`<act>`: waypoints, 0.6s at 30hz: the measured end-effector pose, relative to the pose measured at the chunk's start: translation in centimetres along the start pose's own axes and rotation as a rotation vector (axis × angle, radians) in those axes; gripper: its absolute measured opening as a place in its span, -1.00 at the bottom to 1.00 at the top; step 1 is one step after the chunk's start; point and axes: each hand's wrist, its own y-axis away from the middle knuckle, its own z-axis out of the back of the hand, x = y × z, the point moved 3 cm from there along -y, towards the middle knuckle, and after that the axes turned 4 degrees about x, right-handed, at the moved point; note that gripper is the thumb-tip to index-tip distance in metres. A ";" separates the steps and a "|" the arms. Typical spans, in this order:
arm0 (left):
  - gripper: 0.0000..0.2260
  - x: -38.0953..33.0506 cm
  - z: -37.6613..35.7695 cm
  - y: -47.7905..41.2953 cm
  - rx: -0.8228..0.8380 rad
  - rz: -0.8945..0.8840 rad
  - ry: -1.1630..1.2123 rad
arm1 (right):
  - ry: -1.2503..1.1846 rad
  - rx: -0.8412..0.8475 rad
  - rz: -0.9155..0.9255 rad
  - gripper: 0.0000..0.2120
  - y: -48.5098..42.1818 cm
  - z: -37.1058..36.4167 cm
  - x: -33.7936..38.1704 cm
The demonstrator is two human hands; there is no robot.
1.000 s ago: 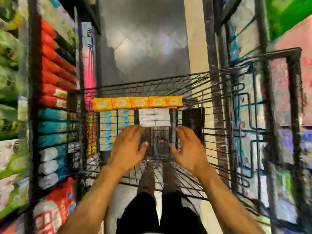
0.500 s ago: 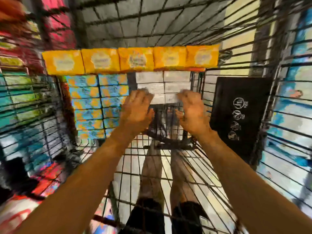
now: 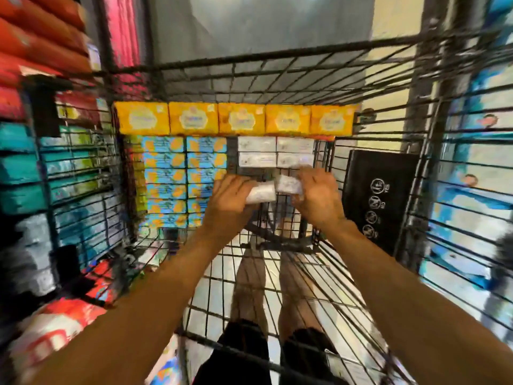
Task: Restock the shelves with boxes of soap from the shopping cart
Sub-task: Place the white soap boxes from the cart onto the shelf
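Note:
Inside the wire shopping cart [image 3: 277,59], soap boxes are stacked against the far wall: a row of yellow boxes [image 3: 236,119] on top, blue-and-orange boxes [image 3: 184,176] below left, white boxes [image 3: 276,152] below right. My left hand [image 3: 231,200] grips one white box [image 3: 262,191] pulled off the white stack. My right hand [image 3: 316,194] grips another white box [image 3: 288,184] beside it. Both boxes are blurred and partly covered by my fingers.
Store shelves with red, teal and grey packs [image 3: 25,134] stand close on the left. A black flap with printed icons [image 3: 379,201] hangs inside the cart's right side. More shelving [image 3: 477,162] shows through the right wires. My legs [image 3: 274,287] are visible through the cart's floor.
Both hands reached into the cart to the white stack, closed on the lowest white boxes and have drawn them back toward me. The camera has leaned closer over the cart.

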 end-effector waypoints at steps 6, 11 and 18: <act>-0.57 -4.7 9.1 6.5 -0.026 0.384 0.609 | -0.595 0.009 -0.165 -0.65 8.6 8.3 4.2; -0.62 -9.3 16.9 13.5 -0.223 0.591 0.943 | -0.861 -0.067 -0.219 -0.74 15.8 14.8 8.0; -0.66 -16.4 20.2 25.7 -0.729 0.727 1.224 | -1.166 0.018 -0.200 -0.68 23.1 18.2 12.1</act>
